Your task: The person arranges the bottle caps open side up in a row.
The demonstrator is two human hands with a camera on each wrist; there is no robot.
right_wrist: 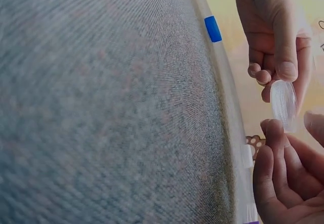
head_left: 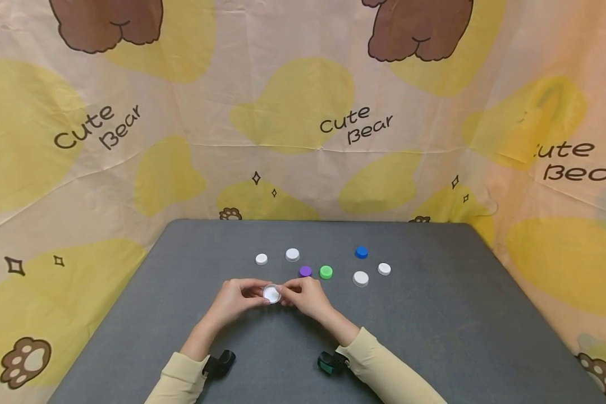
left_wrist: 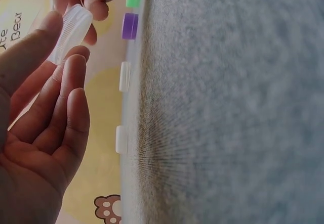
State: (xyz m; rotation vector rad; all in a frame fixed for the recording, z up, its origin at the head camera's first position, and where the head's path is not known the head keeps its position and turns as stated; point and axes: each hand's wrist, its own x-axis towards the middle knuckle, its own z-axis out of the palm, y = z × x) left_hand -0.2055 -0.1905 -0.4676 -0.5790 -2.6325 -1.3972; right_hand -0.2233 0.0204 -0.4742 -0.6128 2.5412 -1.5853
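The clear cap (head_left: 271, 293) is held above the grey surface (head_left: 434, 336), nearer to its left edge than to its right. The left hand (head_left: 234, 297) pinches it across the rim (left_wrist: 67, 34), thumb on the near side and fingertip on the far side; the right hand (head_left: 310, 296) pinches its right side between thumb and fingers. To handle it well, I think both pinches should be light and only on the ribbed rim, because the wall looks thin and may bend or slip. One hand should hold it steady while the other adjusts, so that it does not tilt. The purple cap (head_left: 305, 271) lies just beyond the right hand, with the green cap (head_left: 326, 272) beside it, so knuckles should be lifted before any move toward the far edge. The blue cap (head_left: 361, 252), nearer to the far edge, is well apart from both hands.
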